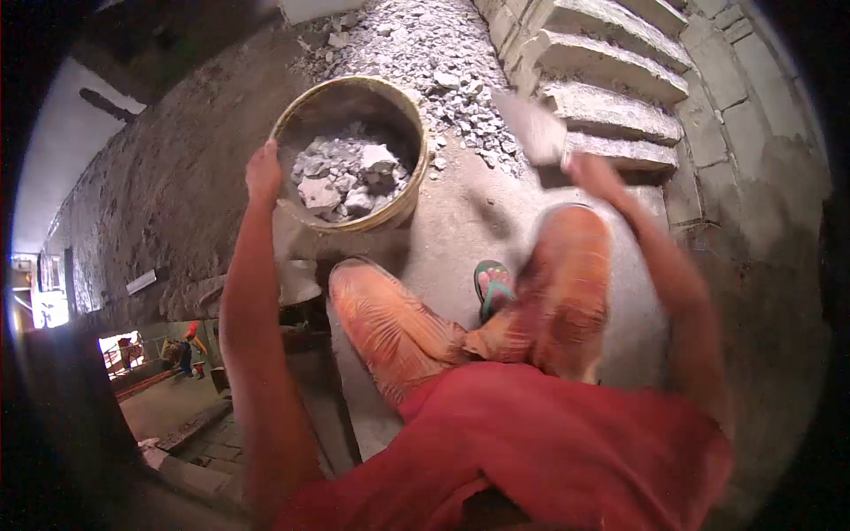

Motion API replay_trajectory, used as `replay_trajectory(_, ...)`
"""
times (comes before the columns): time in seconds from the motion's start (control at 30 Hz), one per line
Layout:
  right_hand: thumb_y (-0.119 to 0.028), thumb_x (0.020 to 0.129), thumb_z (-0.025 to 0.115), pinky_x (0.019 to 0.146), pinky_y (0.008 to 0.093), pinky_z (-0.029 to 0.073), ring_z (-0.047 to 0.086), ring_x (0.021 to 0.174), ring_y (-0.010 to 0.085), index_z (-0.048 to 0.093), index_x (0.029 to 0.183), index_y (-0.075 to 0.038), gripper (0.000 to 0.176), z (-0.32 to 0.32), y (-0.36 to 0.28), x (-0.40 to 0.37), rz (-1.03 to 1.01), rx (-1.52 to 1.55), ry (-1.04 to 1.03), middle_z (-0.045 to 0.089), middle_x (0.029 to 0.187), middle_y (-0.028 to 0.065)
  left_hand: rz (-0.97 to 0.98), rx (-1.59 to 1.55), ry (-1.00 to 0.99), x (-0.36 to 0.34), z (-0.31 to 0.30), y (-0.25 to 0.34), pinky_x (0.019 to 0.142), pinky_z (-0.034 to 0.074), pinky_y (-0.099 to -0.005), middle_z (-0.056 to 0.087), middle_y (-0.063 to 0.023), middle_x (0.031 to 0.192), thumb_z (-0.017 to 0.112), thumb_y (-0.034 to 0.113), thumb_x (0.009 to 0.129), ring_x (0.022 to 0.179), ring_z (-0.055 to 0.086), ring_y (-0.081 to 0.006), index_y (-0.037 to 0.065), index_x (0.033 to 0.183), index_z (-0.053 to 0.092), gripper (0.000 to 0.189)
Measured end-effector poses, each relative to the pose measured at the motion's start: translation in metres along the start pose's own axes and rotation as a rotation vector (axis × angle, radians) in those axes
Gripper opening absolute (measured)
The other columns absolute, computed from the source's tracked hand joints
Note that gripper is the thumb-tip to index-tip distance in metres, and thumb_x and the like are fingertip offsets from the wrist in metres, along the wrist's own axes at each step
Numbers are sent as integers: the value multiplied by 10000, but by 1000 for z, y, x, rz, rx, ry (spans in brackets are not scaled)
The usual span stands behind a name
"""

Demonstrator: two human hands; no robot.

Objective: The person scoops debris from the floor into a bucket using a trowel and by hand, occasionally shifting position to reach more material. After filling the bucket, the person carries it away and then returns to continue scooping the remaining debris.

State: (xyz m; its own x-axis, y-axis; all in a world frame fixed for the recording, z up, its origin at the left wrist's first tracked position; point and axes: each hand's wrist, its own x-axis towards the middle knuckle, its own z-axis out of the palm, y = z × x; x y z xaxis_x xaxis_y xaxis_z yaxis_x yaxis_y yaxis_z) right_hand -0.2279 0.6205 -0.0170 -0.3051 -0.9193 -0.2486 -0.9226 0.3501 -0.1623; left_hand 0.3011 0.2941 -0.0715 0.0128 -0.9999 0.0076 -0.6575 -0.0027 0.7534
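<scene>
My left hand (264,173) grips the rim of a round bucket (409,196), its fingers closed on the left side of the rim. Grey broken rubble (352,177) lies inside the bucket. On the right, my right hand (591,173) is closed round the handle end of a trowel (533,131), whose flat blade points up and left and is blurred. The blade is apart from the bucket, over the right edge of a gravel heap (443,71).
Rough concrete steps (611,106) rise at the upper right beside a block wall (730,115). A rough plastered wall (168,177) stands on the left. Below it, an opening shows a lower level with a distant person (189,347). A sandalled foot (493,285) rests between my knees.
</scene>
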Motion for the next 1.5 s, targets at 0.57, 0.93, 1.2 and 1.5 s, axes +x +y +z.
replay_trajectory(0.57,-271,891,405,817,511,453,578,868,472,634,853,63,407,244,52,204,56,369,306,615,924,297,-220,-154,220,-93,19,10,762,441,-371,600,-106,920,481,416,933,830,551,-209,4,1108,589,460)
replay_trajectory(0.93,-270,895,430,818,491,458,591,899,432,641,879,8,349,220,48,230,85,453,383,631,943,247,-311,-274,299,-78,17,-14,849,424,-374,630,-158,1019,356,362,992,930,570,-258,-44,1117,589,485)
replay_trajectory(1.2,-282,879,493,790,509,445,573,895,460,615,850,5,313,197,35,206,126,508,342,616,925,268,-203,-11,341,-78,19,-8,859,418,-425,621,-232,1064,339,371,976,979,576,-355,-36,1108,590,497)
replay_trajectory(1.5,-349,910,461,766,475,460,606,875,418,650,929,-9,389,139,32,178,-119,336,406,627,905,258,-262,56,402,-82,21,4,850,431,-444,623,-243,1053,378,339,970,984,585,-383,-23,1099,609,448)
